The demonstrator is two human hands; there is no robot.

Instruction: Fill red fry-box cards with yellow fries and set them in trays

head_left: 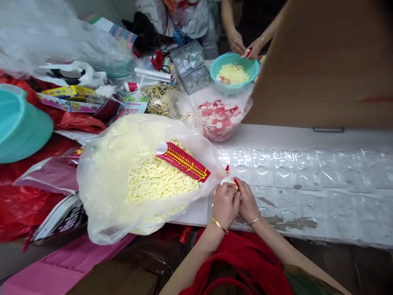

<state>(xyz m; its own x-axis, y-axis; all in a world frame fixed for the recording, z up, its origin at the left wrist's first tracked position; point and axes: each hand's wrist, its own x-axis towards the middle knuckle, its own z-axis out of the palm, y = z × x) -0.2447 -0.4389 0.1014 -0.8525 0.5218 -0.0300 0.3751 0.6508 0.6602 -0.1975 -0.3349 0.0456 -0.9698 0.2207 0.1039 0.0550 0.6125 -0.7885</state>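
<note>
Close together at the table's front edge, my left hand [226, 205] and my right hand [248, 203] are both closed on a small red-and-white fry carton [236, 184]. My fingers hide most of it. Left of them lies an open clear plastic bag [101, 176] full of pale yellow miniature fries [162, 176]. On top of the fries rests a nested stack of red cartons [184, 161] with yellow print and a white end. Another bit of red shows just behind my hands, too small to name.
Clear plastic blister trays [294, 168] stretch to the right. Behind stands a bag of red-and-white pieces [219, 119]. A co-worker's hands [242, 43] work over a turquoise bowl [256, 73]. A brown board [322, 61] blocks the back right; a turquoise tub [33, 127] stands left.
</note>
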